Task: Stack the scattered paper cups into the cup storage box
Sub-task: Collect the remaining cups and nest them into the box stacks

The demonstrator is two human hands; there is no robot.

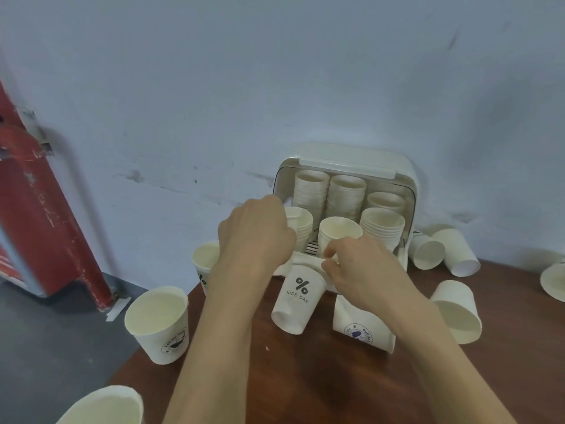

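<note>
The white cup storage box (409, 179) stands open against the wall, with several stacks of paper cups inside. My left hand (253, 237) reaches into its front left corner, fingers curled round the top cup of the front left stack (302, 218). My right hand (360, 267) pinches the wall of the front middle cup (339, 229) between thumb and forefinger. Loose cups lie around the box. A "% NICE DAY" cup (295, 298) lies on its side between my forearms, and another printed cup (362, 327) lies under my right wrist.
Upright cups stand at the brown table's (305, 377) left edge (157, 322), behind my left arm (204, 260) and at the bottom left (104, 408). Tipped cups lie right of the box (426, 250), (460, 252), (455, 313), (553, 280). A red post (46, 215) rises at left.
</note>
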